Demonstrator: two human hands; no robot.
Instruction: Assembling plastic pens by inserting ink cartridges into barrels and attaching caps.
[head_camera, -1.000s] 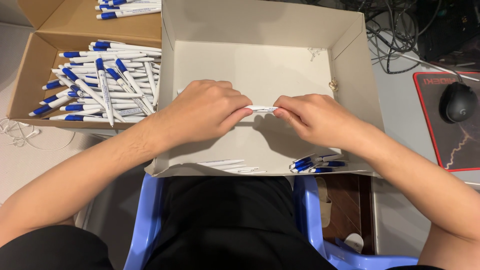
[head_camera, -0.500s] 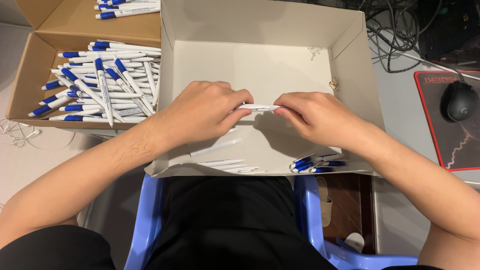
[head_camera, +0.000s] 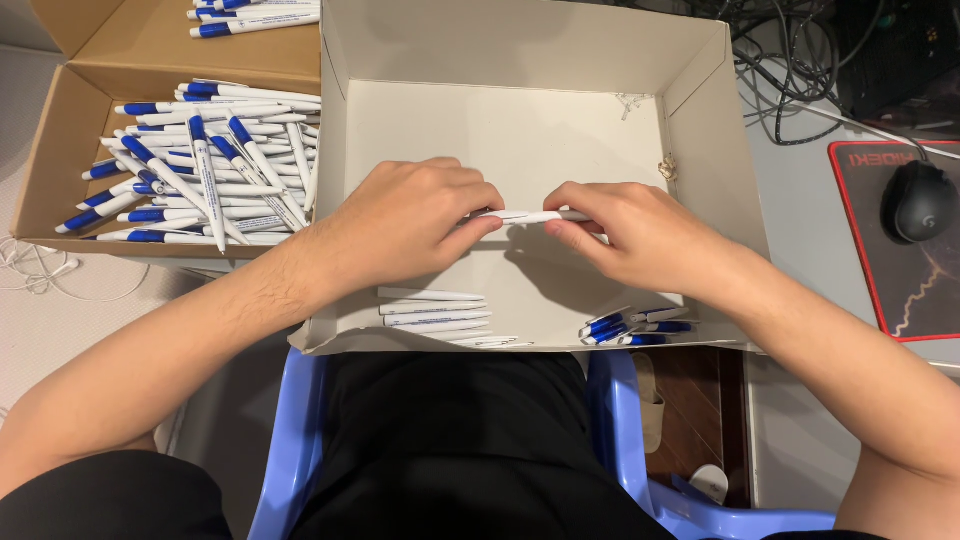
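Observation:
Both my hands hold one white pen (head_camera: 527, 216) level above the floor of a white cardboard box (head_camera: 520, 50). My left hand (head_camera: 410, 222) pinches its left end and my right hand (head_camera: 625, 232) grips its right end, thumb underneath. Near the box's front edge lie several white pen barrels (head_camera: 435, 309) on the left and several blue pen caps (head_camera: 632, 327) on the right.
A brown cardboard box (head_camera: 75, 110) at left holds several white and blue pens (head_camera: 200, 170). A black computer mouse (head_camera: 918, 200) rests on a red-edged mat (head_camera: 880, 300) at right. Cables (head_camera: 790, 70) run behind the white box. A blue plastic chair (head_camera: 290, 450) is below me.
The white pen shows a longer stretch between my fingers than before. My hands stay in nearly the same place over the box.

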